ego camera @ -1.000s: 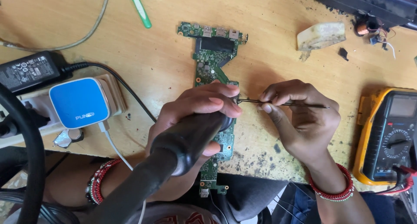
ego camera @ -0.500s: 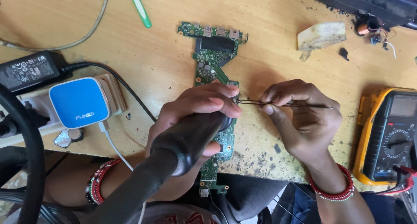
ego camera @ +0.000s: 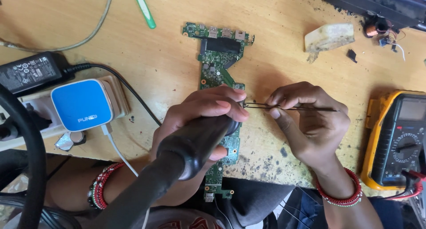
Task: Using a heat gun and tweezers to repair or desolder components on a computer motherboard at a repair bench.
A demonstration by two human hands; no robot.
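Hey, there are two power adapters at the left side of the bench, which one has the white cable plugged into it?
The blue-and-white adapter has it: the white cable leaves its lower right corner. The black adapter behind it has a black cord instead.

Two hands (ego camera: 208, 111) (ego camera: 310, 122), one circuit board (ego camera: 219, 55), one pair of tweezers (ego camera: 288, 107), one yellow meter (ego camera: 399, 138), one blue charger (ego camera: 82, 103), two beaded bracelets (ego camera: 100, 187) (ego camera: 344, 195).

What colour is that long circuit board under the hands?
The circuit board is green, with small metal and black parts on it; the head view shows it best.
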